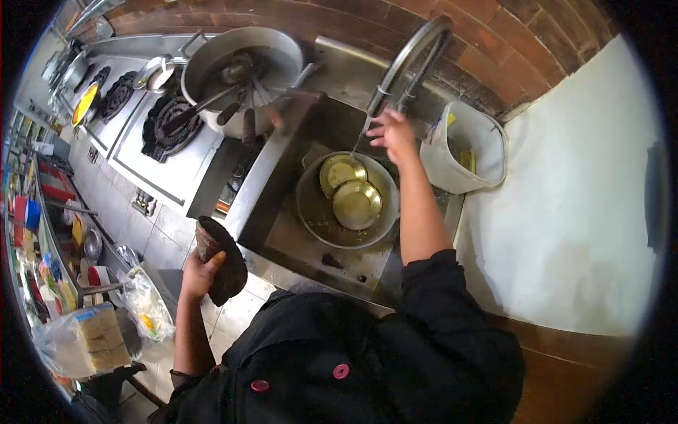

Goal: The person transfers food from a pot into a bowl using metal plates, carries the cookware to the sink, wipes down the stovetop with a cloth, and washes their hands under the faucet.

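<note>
My left hand (pixel 200 272) is wrapped round a dark brown, rough-looking object (pixel 224 265) with a tapered neck and a wide blackened side; its exact kind I cannot make out. I hold it left of the sink, over the floor. My right hand (pixel 395 138) is raised beside the lower end of the curved faucet (pixel 382 90), fingers apart and holding nothing. Below the spout, a thin stream appears to run into a large metal pot (pixel 305 205) in the sink. Two round, shallow metal dishes (pixel 357 205) with yellowish liquid lie inside it.
A big pot (pixel 195 86) full of ladles and long-handled utensils stands left of the sink (pixel 282 237). Stove burners (pixel 166 127) lie beyond it. A white plastic bucket (pixel 441 166) sits at the sink's right edge by the wall. Shelves with bags and containers line the far left.
</note>
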`<state>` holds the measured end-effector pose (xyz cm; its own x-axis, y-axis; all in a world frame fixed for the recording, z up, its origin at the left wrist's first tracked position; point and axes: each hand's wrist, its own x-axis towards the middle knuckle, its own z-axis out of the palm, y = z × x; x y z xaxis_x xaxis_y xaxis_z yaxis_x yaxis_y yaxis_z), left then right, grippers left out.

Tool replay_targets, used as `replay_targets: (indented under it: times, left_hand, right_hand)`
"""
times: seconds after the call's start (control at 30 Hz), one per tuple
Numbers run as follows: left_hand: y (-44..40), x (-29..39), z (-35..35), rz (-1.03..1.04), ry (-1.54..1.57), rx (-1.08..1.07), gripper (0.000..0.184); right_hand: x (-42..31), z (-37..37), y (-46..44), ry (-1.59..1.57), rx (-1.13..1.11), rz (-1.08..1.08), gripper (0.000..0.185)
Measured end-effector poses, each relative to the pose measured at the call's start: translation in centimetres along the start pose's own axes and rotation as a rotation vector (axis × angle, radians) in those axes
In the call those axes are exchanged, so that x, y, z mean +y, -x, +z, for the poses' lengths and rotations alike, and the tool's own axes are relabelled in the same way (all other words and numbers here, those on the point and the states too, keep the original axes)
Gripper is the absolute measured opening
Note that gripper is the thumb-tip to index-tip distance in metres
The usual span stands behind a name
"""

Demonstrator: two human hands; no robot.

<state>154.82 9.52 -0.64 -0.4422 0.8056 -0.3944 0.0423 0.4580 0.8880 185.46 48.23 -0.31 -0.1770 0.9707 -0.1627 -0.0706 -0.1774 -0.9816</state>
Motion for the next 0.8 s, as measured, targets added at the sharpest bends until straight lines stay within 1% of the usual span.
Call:
replay_targets:
  times: [0.07, 0.13, 0.17, 0.23, 0.27, 0.33, 0.4, 0.43, 0.47, 0.5, 0.53, 0.57, 0.6, 0.67, 0.7, 0.73, 0.8]
  left_hand:
    - [1.2, 0.1, -0.9, 0.006, 0.026, 0.034, 0.029]
    - [1.8, 0.4, -1.2, 0.018, 0.029, 0.072, 0.03]
    - [1.9, 0.3, -1.4, 0.022, 0.018, 0.085, 0.028]
    - [2.1, 0.3, -1.7, 0.026, 0.014, 0.112, 0.027]
    - [2.0, 0.3, -1.8, 0.032, 0.005, 0.1, 0.027]
    - [2.0, 0.0, -2.5, 0.028, 0.003, 0.096, 0.028]
    - [2.0, -0.5, -2.9, 0.062, 0.0, 0.115, 0.028]
    - [1.7, -1.4, -3.6, 0.054, -0.084, 0.136, 0.029]
    - [1.8, -1.8, -4.0, 0.039, -0.083, 0.136, 0.029]
    - [1.8, -2.0, -4.3, 0.042, -0.021, 0.149, 0.031]
    - [1.8, -2.2, -4.5, 0.05, 0.043, 0.164, 0.032]
    - [2.0, -1.8, -4.9, 0.027, -0.006, 0.167, 0.034]
    - [2.1, -1.7, -5.3, 0.023, -0.001, 0.17, 0.034]
    - [2.2, -1.9, -6.2, 0.02, -0.055, 0.223, 0.033]
    - [2.0, -2.4, -6.6, 0.043, 0.002, 0.239, 0.033]
    - [2.1, -2.6, -6.8, 0.037, 0.003, 0.24, 0.033]
    - [2.5, -2.0, -7.3, 0.051, 0.023, 0.285, 0.032]
  right_hand:
    - [1.5, 1.3, 0.3, -0.255, -0.255, 0.268, 0.03]
    - [4.8, 2.0, -1.3, -0.368, -0.309, 0.423, 0.026]
    - [5.5, 2.4, -1.8, -0.363, -0.32, 0.417, 0.026]
    - [5.8, 3.4, -2.1, -0.327, -0.135, 0.47, 0.024]
    - [5.9, 3.6, -2.3, -0.324, -0.149, 0.473, 0.024]
    - [5.2, 3.3, -2.3, -0.109, -0.563, 0.592, 0.023]
    - [6.4, 2.3, -4.3, -0.294, -0.468, 0.427, 0.023]
    - [5.0, 2.7, -3.3, -0.173, -0.524, 0.507, 0.025]
    - [3.6, 3.0, -2.2, -0.054, -0.578, 0.582, 0.028]
    - [3.9, 2.6, -2.1, -0.052, -0.579, 0.593, 0.028]
    - [3.8, 1.9, -2.2, -0.168, -0.511, 0.473, 0.03]
    - [3.7, 1.4, -2.4, -0.28, -0.441, 0.348, 0.031]
    - [3.1, 1.7, -2.1, -0.275, -0.445, 0.352, 0.031]
    - [2.1, 1.9, -1.2, 0.1, -0.586, 0.59, 0.031]
    - [2.2, 1.6, -1.5, -0.033, -0.611, 0.544, 0.031]
    - [2.5, 1.5, -1.6, -0.032, -0.613, 0.55, 0.031]
    - [2.4, 1.7, -1.0, -0.028, -0.489, 0.449, 0.03]
